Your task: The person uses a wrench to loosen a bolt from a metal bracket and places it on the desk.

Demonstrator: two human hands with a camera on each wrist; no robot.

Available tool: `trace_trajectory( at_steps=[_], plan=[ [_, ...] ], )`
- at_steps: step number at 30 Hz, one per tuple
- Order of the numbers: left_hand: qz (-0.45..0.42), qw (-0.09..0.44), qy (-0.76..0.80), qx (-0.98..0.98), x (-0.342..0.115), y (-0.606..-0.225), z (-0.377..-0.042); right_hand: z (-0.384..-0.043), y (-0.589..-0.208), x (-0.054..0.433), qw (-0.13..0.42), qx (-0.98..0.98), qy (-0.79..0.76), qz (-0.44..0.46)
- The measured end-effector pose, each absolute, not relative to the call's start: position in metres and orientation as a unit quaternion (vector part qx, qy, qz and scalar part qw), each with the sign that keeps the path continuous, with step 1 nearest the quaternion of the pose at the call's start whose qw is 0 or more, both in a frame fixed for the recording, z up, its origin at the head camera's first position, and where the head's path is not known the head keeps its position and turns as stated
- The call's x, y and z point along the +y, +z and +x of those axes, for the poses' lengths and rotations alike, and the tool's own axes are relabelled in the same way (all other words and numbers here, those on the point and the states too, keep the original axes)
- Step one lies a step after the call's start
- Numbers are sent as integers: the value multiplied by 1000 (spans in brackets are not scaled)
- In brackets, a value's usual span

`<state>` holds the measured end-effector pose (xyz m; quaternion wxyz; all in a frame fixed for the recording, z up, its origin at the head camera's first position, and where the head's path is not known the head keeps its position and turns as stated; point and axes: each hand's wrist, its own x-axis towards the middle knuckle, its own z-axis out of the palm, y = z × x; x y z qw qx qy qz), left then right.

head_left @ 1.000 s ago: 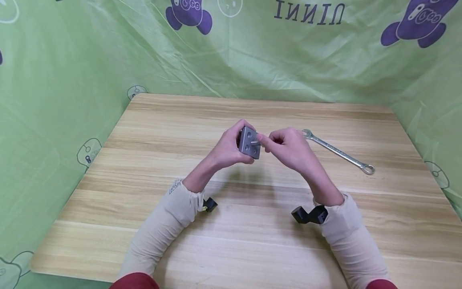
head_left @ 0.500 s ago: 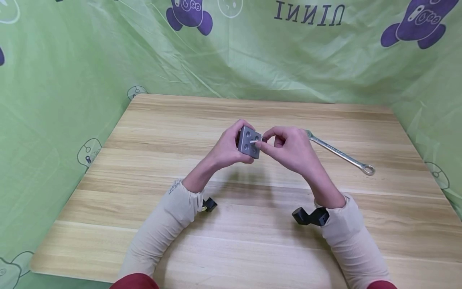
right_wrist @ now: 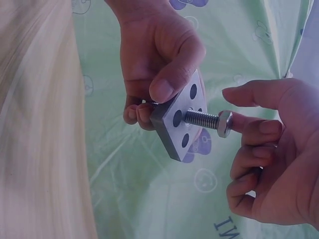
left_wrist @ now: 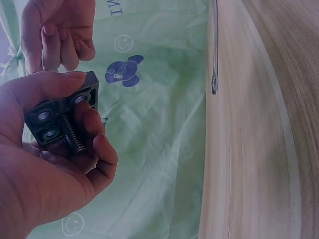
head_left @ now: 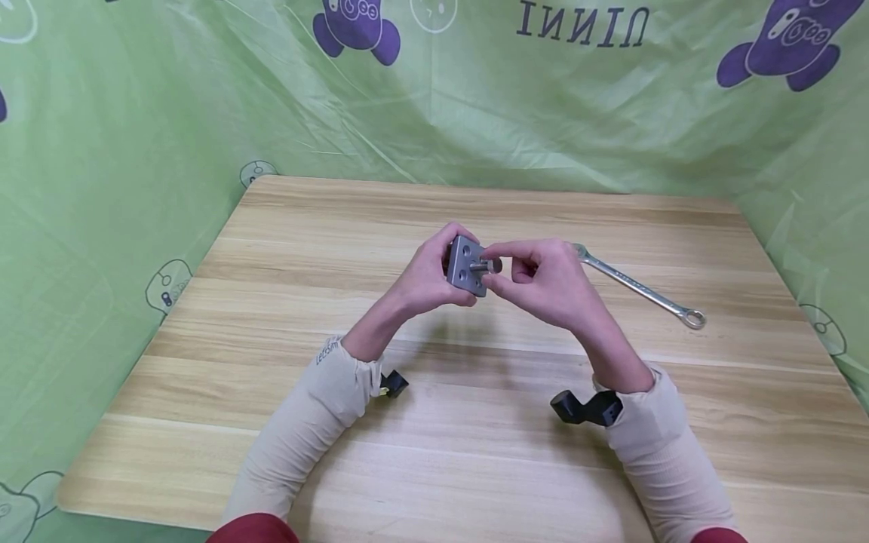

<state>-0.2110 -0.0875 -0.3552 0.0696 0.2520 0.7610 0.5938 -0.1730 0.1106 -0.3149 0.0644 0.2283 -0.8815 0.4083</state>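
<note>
My left hand (head_left: pixel 431 279) grips a square grey metal plate (head_left: pixel 465 265) with several holes, held up above the table. The left thumb presses on one edge. A silver hex bolt (right_wrist: pixel 202 119) passes through the plate, its head standing well off the face. On the plate's other side, threaded shank (left_wrist: pixel 71 130) sticks out beside the curled left fingers. My right hand (head_left: pixel 546 279) is at the bolt head. Its index fingertip lies right at the head, while the thumb stands apart from it in the right wrist view. The other right fingers are curled back.
A combination wrench (head_left: pixel 634 285) lies on the wooden table (head_left: pixel 285 249), right of my right hand. Its open end is partly behind that hand. A green printed drape (head_left: pixel 380 128) hangs around the back and sides.
The right thumb and index have shifted around the bolt, first covering much of it, now spread so the bolt head shows. The left hand and plate have stayed almost still.
</note>
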Motion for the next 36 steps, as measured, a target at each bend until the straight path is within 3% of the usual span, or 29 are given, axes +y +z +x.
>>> trace_trajectory(
  at_steps=[14, 25, 29, 36],
  plan=[
    [253, 65, 590, 764, -87, -358, -212, -172, -315, 111, 50, -868, 425, 253],
    [247, 62, 587, 768, -86, -358, -212, -175, -315, 112, 108, -880, 433, 163],
    [246, 61, 587, 769, -86, -357, -212, -178, -315, 114, 78, -909, 389, 129],
    [242, 61, 587, 770, -86, -357, -212, -184, -317, 118, -29, -928, 355, 108]
  ],
)
